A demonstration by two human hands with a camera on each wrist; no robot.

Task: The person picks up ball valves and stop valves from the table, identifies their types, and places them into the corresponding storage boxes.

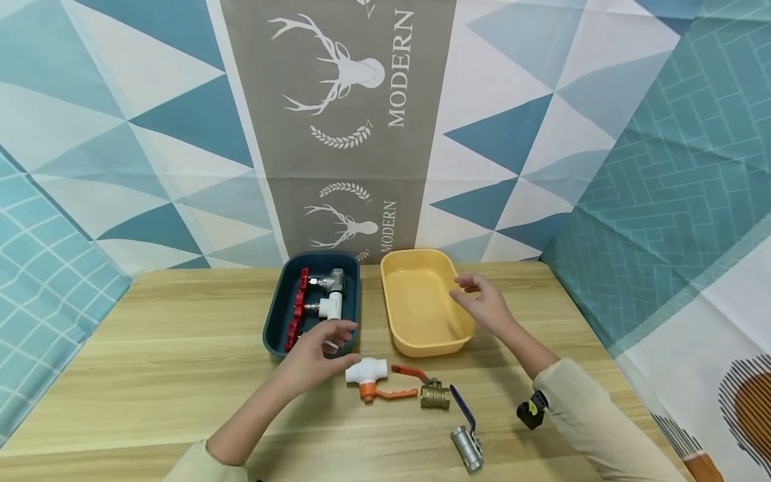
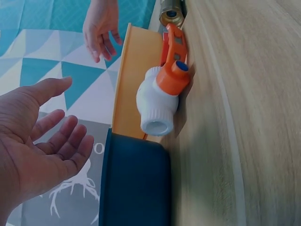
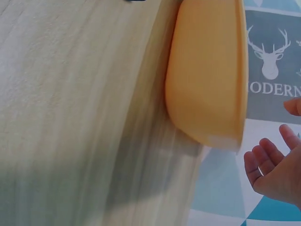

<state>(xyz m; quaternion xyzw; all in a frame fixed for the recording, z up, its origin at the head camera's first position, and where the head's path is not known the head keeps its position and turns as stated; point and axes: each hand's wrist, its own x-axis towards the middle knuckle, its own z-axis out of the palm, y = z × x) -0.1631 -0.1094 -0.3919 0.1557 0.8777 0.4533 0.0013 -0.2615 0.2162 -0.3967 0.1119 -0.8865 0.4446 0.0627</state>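
With both our hands empty and loose-fingered, the yellow tray (image 1: 421,304) sits just under our right hand (image 1: 482,304) and the dark blue tray (image 1: 274,321) of red-handled valves just beyond our left hand (image 1: 316,351). The white valve with the orange handle (image 1: 369,376) lies on the table just right of our left fingertips. We judge a careless sideways grab could roll it into the brass valve (image 1: 434,393) just past it.

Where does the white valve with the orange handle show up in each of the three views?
Head: white valve with the orange handle lies on the table, lower centre, just right of the left hand.
Left wrist: white valve fills the centre, against the wood.
Right wrist: not in it.
Shared landmark: yellow tray, seen in all three.
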